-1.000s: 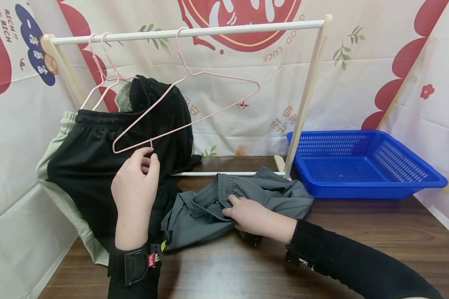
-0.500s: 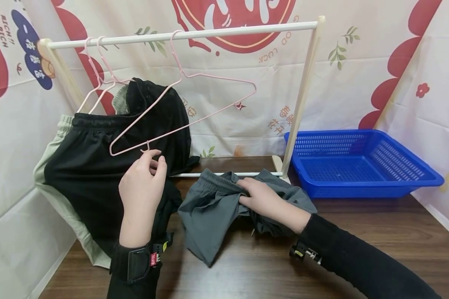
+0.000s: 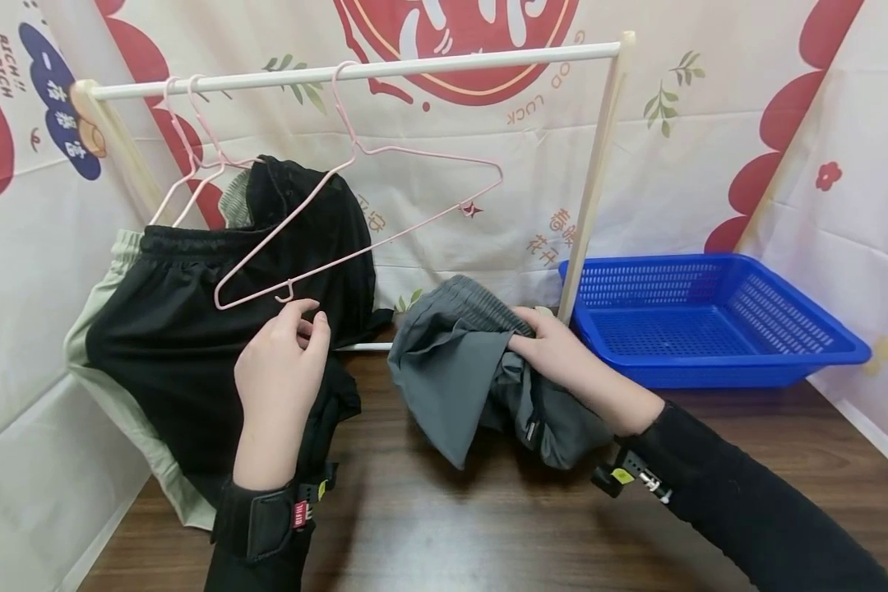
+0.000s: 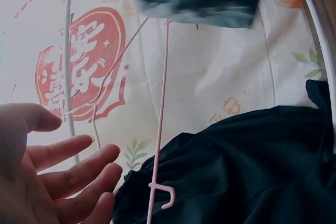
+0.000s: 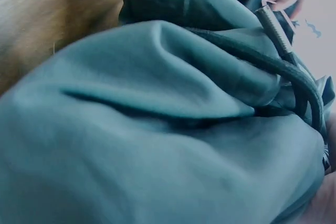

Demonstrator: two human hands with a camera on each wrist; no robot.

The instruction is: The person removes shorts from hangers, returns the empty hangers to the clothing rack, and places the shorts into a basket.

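Observation:
My right hand [image 3: 555, 345] grips a pair of grey shorts [image 3: 451, 362] by the elastic waistband, lifting them over the table with the legs hanging in folds. In the right wrist view the grey cloth fills most of the picture, and a dark drawstring [image 5: 252, 59] with a metal tip crosses it. My left hand [image 3: 281, 362] is held just below the lower left corner of a pink hanger [image 3: 407, 238], close to its small hook [image 4: 168, 195]. Loosely bent, its fingers [image 4: 79, 177] have nothing between them in the left wrist view. That hanger hangs bare from the rack's rail.
A white rack [image 3: 429, 64] spans the back of the wooden table [image 3: 429, 534]. At its left, black shorts [image 3: 185, 329] and pale green shorts [image 3: 96, 353] hang from two more pink hangers. A blue basket [image 3: 718, 374] stands at the right, beside the rack's post.
My right hand has gathered the grey shorts by the waistband and raised them off the table, shifting right and up. My left hand has moved slightly, dropping away from the hanger's small hook.

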